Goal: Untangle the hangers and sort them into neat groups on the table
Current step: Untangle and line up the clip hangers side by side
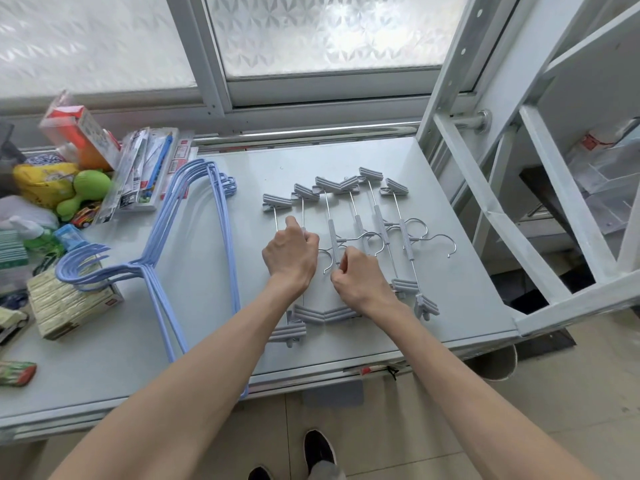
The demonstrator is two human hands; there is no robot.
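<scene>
Several grey clip hangers (pixel 377 220) with metal rods and hooks lie side by side on the right half of the pale table (pixel 214 341). My left hand (pixel 291 254) curls its fingers round the rods of the leftmost ones. My right hand (pixel 360 277) pinches the ribbed grip of a middle grey hanger near its hook. A stack of several blue hangers (pixel 194 244) lies to the left, hooks pointing left over a box.
Clutter fills the table's left side: an orange carton (pixel 83 133), packaged goods (pixel 145 171), a green toy (pixel 86 192), a box (pixel 69 306) under the blue hooks. A white metal frame (pixel 519 220) stands at the right. A window is behind.
</scene>
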